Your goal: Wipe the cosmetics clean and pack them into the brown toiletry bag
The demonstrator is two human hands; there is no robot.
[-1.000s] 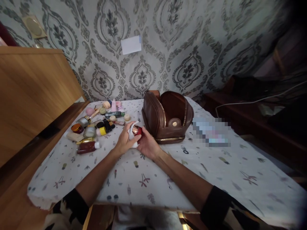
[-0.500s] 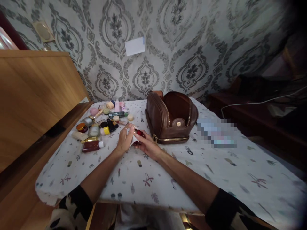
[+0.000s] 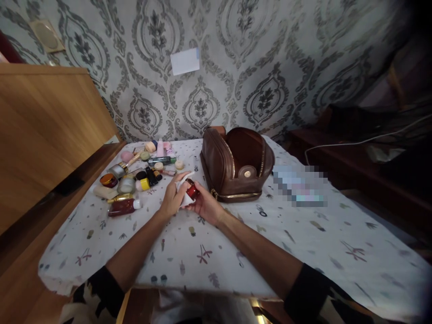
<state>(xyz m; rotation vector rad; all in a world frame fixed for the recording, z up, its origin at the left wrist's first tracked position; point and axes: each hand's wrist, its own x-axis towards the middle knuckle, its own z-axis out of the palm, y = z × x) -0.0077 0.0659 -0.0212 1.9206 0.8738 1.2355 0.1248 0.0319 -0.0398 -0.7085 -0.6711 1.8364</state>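
My left hand is closed round a white cloth, which it presses against a small red jar. On the other side, my right hand grips the same red jar, its fingers and thumb around it. Both hands are over the middle of the table, just left of an open brown leather bag with gold zippers. To the left of my hands lie several cosmetics, among them a dark red bottle with a white cap, an amber jar and a yellow-capped item.
The table has a white patterned cloth. A pixelated flat object lies right of the bag. Wooden furniture stands at the left, a patterned wall behind. A white cable runs across the dark furniture at the right.
The red jar and the white cloth show more between my hands, and my left hand has turned slightly around them. The whole view has shifted a little, so everything sits further left.
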